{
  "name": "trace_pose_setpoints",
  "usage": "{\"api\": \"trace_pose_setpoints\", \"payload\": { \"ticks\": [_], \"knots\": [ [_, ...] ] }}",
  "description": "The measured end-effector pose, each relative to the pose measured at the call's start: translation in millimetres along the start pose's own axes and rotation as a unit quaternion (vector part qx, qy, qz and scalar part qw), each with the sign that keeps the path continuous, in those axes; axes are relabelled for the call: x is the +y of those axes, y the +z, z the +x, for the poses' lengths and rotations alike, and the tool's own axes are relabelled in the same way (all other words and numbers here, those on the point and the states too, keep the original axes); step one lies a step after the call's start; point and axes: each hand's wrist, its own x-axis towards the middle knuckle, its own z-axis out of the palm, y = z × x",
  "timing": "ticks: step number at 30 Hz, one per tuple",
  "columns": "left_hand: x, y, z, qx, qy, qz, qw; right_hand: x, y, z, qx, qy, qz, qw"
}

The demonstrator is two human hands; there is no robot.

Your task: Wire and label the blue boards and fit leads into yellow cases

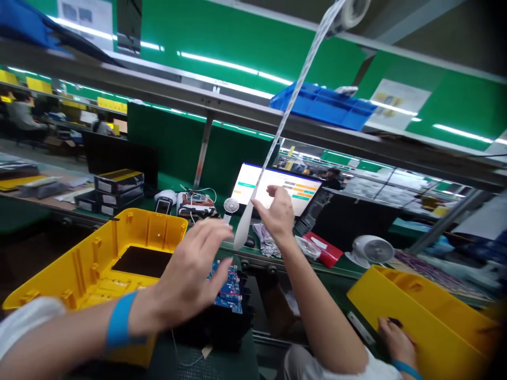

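Observation:
My left hand [192, 266], with a blue wristband [120, 320], is raised with fingers stretched and thumb apart, slightly blurred. It hovers in front of a blue circuit board [232, 290] in a black housing [214, 324]. My right hand [279, 214] is up before the lit monitor [304, 184], fingers curved and thumb apart, nothing visibly in it. Close to its thumb hangs a long white strip [291, 100], widening at its lower end [243, 227]. Whether the thumb touches the strip, I cannot tell. A yellow case shell [87, 258] lies open at the left, with a black pad [140, 261] inside.
At the right, another person's hand [398, 340] holds a second yellow shell [415, 316]. Overhead, a shelf bears a blue bin [325, 105]; a white roll [354, 11] is above. Behind stand a small fan [231, 206], stacked boxes [119, 192] and a white fan [370, 250].

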Motion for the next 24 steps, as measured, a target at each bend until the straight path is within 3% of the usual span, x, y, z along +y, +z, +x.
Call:
{"api": "trace_pose_setpoints", "payload": {
  "ticks": [2,5,9,11,14,16,19,24],
  "knots": [
    [-13,1.1,43,-0.008,-0.026,-0.042,0.999,10,17,18,0.015,0.045,0.061,0.997],
    [-33,9.9,93,-0.009,-0.060,-0.097,0.993,12,31,21,0.034,0.051,0.131,0.989],
    [-48,17.1,128,0.005,-0.066,-0.140,0.988,-8,24,3,0.029,0.033,0.244,0.969],
    [-49,20.4,134,-0.003,-0.074,-0.170,0.983,-22,16,-6,0.013,0.050,0.334,0.941],
    [-48,25.9,133,0.007,-0.096,-0.217,0.971,-40,5,-12,-0.010,0.111,0.477,0.872],
    [-47,27.3,131,0.025,-0.105,-0.241,0.965,-45,1,-13,-0.026,0.137,0.522,0.841],
    [-46,24.3,129,0.021,-0.126,-0.284,0.950,-46,-2,-12,-0.045,0.147,0.536,0.830],
    [-42,21.4,127,0.002,-0.137,-0.297,0.945,-42,2,-12,-0.040,0.143,0.528,0.836]
  ]
}}
